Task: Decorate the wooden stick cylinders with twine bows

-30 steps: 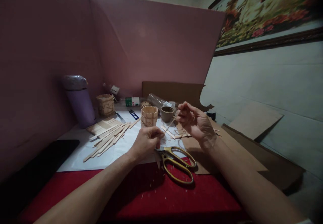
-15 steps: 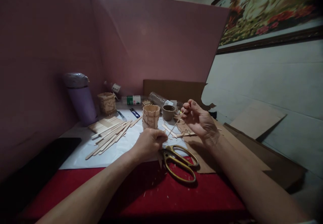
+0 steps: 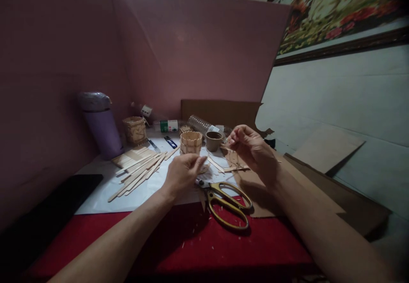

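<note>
- While both forearms reached in from the near edge, the left hand [image 3: 183,174] hung over the white sheet [image 3: 96,200], its thumb drawn in close to the curled fingers; whether anything thin lay in that pinch could not be told.
- The right hand [image 3: 255,149] was raised above the cardboard [image 3: 255,189], thumb and fingertips brought together; blur hid whether they had hold of a sliver.
- The scissors [image 3: 213,194] lay just beside the left hand, yellow handles spread over the red cloth [image 3: 153,249], blades largely hidden by the hand.
- Just beyond the left hand stood the stick-sided cup [image 3: 191,143], upright, its lower part covered from view.
- To the right of that cup, a grey pot [image 3: 213,144] stood near the right hand.
- Left of the left hand, loose wooden sticks [image 3: 140,174] fanned across the sheet.
- Farther back were a second stick-sided holder [image 3: 134,130], a purple tumbler [image 3: 104,134] and a clear bottle [image 3: 200,124] on its side.
- Small pale scraps speckled the cloth around the scissors.
</note>
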Demonstrator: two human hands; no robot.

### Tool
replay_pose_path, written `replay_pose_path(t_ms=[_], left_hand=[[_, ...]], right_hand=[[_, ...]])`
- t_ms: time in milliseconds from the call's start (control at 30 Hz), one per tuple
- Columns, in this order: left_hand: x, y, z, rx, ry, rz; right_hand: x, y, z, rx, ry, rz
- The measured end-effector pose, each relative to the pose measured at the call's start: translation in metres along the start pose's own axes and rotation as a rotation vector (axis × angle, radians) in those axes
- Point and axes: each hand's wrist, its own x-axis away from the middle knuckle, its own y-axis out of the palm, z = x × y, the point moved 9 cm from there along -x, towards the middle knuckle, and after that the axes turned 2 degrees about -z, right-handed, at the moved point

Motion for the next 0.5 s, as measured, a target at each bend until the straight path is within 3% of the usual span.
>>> replay_pose_path(t_ms=[100, 267, 400, 500], left_hand=[[-0.003, -0.012, -0.005, 0.193, -0.021, 0.114], [-0.003, -0.001, 0.0, 0.541, -0.029, 0.053], [-0.002, 0.003, 0.009, 0.559, 0.006, -0.003], [-0.001, -0.003, 0.012, 0.423, 0.094, 0.039]], right_hand=[[0.008, 0.019, 0.018, 0.093, 0.15, -0.096], [0.023, 0.042, 0.048, 0.177, 0.35, -0.239], [0.029, 0.049, 0.059, 0.319, 0.377, -0.301], [0.029, 0.05, 0.063, 0.378, 0.37, -0.306]])
